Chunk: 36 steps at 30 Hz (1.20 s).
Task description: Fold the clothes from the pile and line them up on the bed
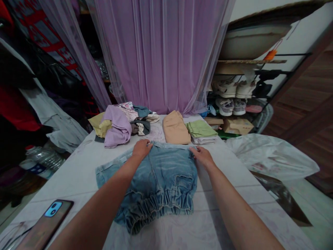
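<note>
Head view: the hands, set apart, pinch the flat edge of a faded denim garment with puckered gathers.

No readable text, bottle label too blurred

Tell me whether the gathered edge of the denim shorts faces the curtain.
No, the gathered edge of the denim shorts lies on the person's side, away from the curtain.

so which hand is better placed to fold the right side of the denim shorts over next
Probably the right hand: it is already at the far right corner of the denim shorts, whereas the left hand is near the middle of the far edge.
</note>
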### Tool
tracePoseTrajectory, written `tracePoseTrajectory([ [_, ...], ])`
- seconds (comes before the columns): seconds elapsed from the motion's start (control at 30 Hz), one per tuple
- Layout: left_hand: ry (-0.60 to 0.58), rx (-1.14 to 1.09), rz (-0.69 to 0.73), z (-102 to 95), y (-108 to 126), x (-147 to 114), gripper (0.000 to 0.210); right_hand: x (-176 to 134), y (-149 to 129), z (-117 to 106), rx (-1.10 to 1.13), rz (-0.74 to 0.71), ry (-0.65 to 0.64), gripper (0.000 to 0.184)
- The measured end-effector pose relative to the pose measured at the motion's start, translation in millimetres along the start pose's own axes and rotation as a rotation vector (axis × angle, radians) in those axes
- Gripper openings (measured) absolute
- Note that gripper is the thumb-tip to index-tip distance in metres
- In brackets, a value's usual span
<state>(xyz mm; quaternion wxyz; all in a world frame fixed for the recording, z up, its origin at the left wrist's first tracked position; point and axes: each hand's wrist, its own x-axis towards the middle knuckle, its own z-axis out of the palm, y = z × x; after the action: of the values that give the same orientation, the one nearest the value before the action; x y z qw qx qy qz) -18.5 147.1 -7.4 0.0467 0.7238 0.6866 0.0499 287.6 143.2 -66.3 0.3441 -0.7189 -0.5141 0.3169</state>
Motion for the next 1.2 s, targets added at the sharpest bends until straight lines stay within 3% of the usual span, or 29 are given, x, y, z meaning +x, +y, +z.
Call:
tracePoseTrajectory([
  [0.13, -0.099, 0.026, 0.099, -2.7, -1.6, 21.3, 0.044, 5.8, 3.8, 1.5, 0.009, -0.012, 0.02, 0.03],
  [0.3, -0.19, 0.08, 0.178, -13.8, 5.3, 39.9, 0.022, -4.1, 17.5, 5.5, 0.324, -0.112, 0.065, 0.032],
  [0.43, -0.11, 0.078, 0.187, -15.9, 14.3, 43.3, 0.026, -12.9, 23.3, 8.1, 0.389, -0.172, 0.153, 0.038],
  [0.63, 0.112, -0.162, 0.129, 26.3, 8.7, 28.2, 0.053, -17.3, 23.0, 9.5, 0.251, -0.2, 0.23, 0.053],
  [0.73, 0.253, -0.235, 0.192, 38.0, 2.8, 11.3, 0.051, -16.9, 21.5, 8.3, 0.217, -0.172, 0.237, 0.056],
  [0.8, 0.255, -0.248, 0.269, 38.2, 1.2, -9.9, 0.047, -16.1, 19.4, 6.4, 0.184, -0.139, 0.223, 0.058],
  [0.93, 0.068, -0.255, 0.433, 37.5, 3.4, -75.8, 0.049, -15.5, 13.5, 0.7, 0.202, -0.019, 0.106, 0.066],
  [1.03, -0.073, -0.202, 0.441, 41.8, 6.6, -122.3, 0.058, -19.1, 9.4, -3.1, 0.312, 0.082, 0.027, 0.065],
  [1.1, -0.123, -0.172, 0.414, 44.5, 9.0, -139.9, 0.06, -23.9, 6.7, -5.1, 0.391, 0.14, 0.027, 0.063],
  [1.2, -0.149, -0.157, 0.396, 44.8, 12.7, -146.0, 0.06, -34.8, 2.6, -8.4, 0.466, 0.177, 0.026, 0.057],
])
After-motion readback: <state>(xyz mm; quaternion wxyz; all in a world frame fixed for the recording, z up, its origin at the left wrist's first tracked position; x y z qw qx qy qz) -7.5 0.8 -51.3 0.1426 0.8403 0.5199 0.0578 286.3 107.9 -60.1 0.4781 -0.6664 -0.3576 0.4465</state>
